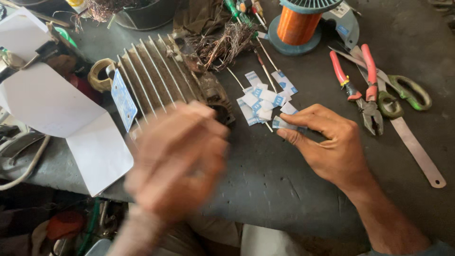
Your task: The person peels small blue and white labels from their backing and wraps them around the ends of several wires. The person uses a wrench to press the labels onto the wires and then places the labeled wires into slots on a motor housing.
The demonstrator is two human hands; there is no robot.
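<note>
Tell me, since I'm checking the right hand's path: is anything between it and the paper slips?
Nothing visible. The right hand already pinches one paper slip at the edge of the slip pile. The pliers lie off to its right, and the blurred left hand is over the finned motor housing.

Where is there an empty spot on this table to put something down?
Bare tabletop lies between the two hands, below the paper slips. Another patch sits right of the metal strip. It is crowded around the finned motor, wire spool and pliers.
</note>
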